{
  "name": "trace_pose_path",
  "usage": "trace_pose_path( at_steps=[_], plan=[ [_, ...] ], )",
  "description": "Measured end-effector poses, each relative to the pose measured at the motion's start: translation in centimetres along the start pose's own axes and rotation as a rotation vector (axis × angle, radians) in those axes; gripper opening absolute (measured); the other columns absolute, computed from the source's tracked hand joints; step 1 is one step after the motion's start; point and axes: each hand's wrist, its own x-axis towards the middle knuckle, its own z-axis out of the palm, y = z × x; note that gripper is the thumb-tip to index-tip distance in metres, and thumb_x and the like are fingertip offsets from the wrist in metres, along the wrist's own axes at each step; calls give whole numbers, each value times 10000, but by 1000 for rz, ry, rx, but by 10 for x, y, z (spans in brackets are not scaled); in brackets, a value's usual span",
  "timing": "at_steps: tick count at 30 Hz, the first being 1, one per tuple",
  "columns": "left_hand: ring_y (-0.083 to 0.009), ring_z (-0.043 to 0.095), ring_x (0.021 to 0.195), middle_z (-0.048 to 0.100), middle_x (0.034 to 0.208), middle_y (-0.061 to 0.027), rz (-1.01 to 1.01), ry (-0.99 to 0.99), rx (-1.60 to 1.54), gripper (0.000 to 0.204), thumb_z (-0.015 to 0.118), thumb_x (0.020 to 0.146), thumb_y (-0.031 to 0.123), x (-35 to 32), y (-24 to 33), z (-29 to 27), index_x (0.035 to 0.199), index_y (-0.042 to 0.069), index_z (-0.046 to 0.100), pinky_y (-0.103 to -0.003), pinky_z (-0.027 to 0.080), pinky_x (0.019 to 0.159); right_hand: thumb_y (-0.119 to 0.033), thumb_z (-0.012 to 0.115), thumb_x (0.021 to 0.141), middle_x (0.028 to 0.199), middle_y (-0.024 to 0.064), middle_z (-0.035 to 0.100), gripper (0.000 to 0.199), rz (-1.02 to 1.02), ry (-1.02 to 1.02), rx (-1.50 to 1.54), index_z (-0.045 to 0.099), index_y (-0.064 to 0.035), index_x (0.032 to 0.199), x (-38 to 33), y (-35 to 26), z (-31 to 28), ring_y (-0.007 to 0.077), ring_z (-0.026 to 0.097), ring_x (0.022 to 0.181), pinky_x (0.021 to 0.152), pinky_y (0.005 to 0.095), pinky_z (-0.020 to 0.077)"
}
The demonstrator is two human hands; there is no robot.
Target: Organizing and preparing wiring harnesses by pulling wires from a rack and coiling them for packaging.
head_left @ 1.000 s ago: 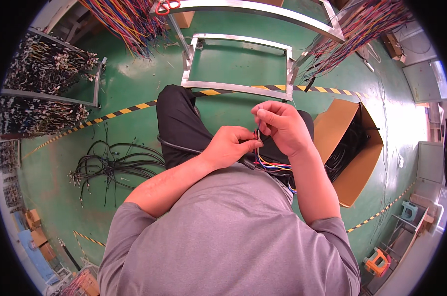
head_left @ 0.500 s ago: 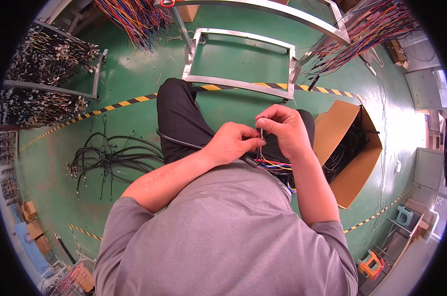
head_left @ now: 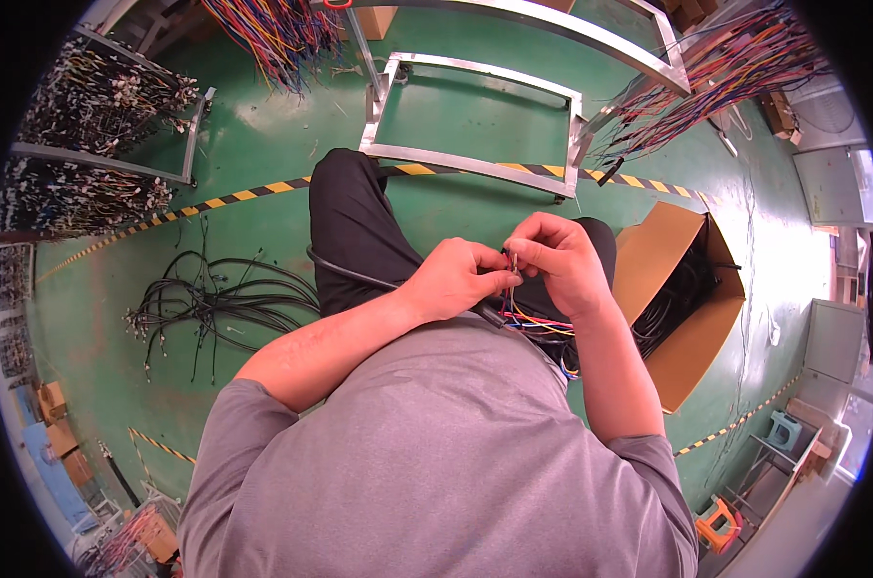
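Above my lap, my left hand (head_left: 456, 277) pinches thin coloured wires between thumb and fingertips. My right hand (head_left: 558, 260) is closed, its thumb and finger pinching at the upper ends of the same wires. The fingertips of both hands nearly meet; the small part between them is too small to make out. Below the hands, loose red, yellow, white and blue wires (head_left: 542, 326) spread across my lap. A black sheathed cable (head_left: 355, 275) lies over my left thigh and runs under my left forearm.
On the green floor to the left lies a bundle of black cables (head_left: 210, 303). An open cardboard box (head_left: 670, 252) with black cables stands at the right. Ahead is a metal frame (head_left: 475, 159), with hanging coloured wires (head_left: 277, 43) beside it. Racks of connector-ended cables (head_left: 99, 178) stand far left.
My right hand has come down slightly, closer to the left fingertips. My left hand stays nearly in place, still pinching the wires. The whole view has shifted a little.
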Motion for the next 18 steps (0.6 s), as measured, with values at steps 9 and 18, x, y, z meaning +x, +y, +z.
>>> trace_pose_path(
  at_steps=[9, 18],
  plan=[
    [-66, 629, 743, 733, 804, -39, 30, 17, -63, 207, 740, 983, 188, 3, -14, 1, 1008, -15, 778, -274, 509, 665, -25, 726, 926, 949, 70, 713, 185, -433, -5, -582, 777, -15, 1103, -11, -8, 4, 171, 678, 894, 781, 289, 542],
    [-63, 625, 746, 730, 796, -48, 25, 10, 45, 206, 713, 989, 162, 0, -4, -4, 964, -39, 751, -282, 524, 678, 5, 786, 855, 930, 67, 702, 239, -359, 77, -624, 777, -17, 1094, -17, -8, 18, 139, 683, 857, 746, 259, 544]
  ],
)
